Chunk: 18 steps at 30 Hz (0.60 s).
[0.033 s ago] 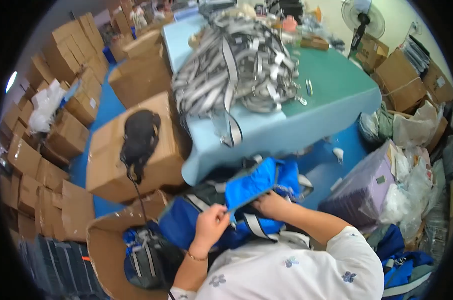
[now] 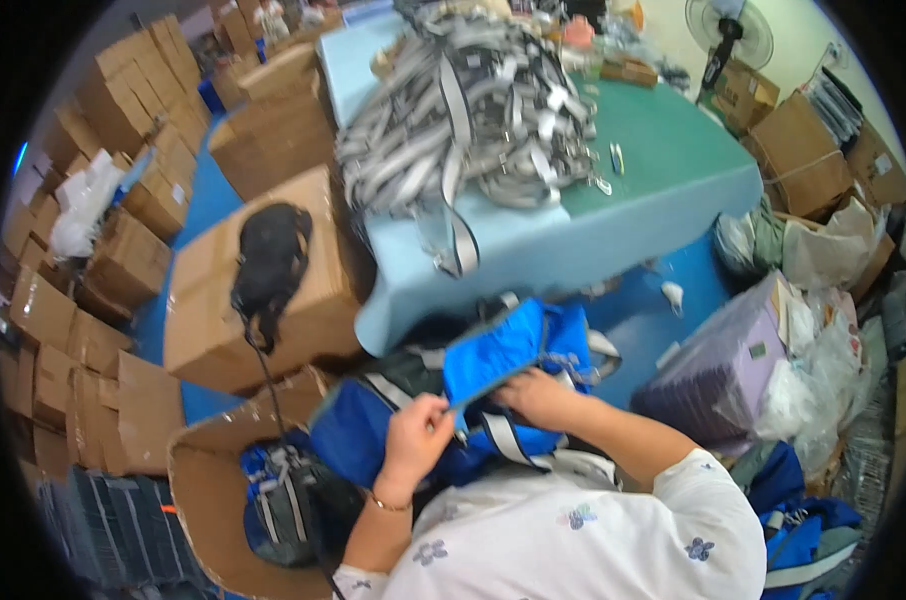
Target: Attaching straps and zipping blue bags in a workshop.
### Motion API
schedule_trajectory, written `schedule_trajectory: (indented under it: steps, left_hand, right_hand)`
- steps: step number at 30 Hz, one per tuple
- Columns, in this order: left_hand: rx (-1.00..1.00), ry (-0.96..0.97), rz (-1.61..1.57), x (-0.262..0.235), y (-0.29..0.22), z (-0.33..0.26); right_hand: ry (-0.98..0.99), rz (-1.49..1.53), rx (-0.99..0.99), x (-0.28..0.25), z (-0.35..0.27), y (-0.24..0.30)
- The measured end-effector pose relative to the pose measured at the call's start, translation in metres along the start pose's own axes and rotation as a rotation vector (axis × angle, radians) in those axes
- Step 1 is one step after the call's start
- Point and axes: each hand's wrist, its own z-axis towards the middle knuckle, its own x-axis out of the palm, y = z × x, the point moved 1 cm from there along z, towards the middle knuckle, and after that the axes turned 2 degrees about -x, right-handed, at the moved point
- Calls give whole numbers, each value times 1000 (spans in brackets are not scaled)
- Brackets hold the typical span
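nothing has shifted: left hand (image 2: pixel 416 432) and right hand (image 2: pixel 533 395) both pinch the blue bag (image 2: pixel 503 350).

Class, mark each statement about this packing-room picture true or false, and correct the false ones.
1. Both hands are on a blue bag. True: the left hand and right hand grip the blue bag.
2. The table is bare. False: the table carries a pile of grey straps.
3. A black bag lies on a cardboard box. True: the black bag rests on the cardboard box.
4. The fan stands at the left. False: the fan is at the upper right.
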Motion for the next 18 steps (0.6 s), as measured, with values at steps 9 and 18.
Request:
schedule_trajectory:
  steps: [9, 18]
  left_hand:
    - [15, 11, -85, 10, -4, 0]
    - [-8, -70, -93, 17, -6, -2]
  right_hand:
    - [-441, 250, 355, -44, -54, 3]
    - [-645, 411, 364, -33, -84, 15]
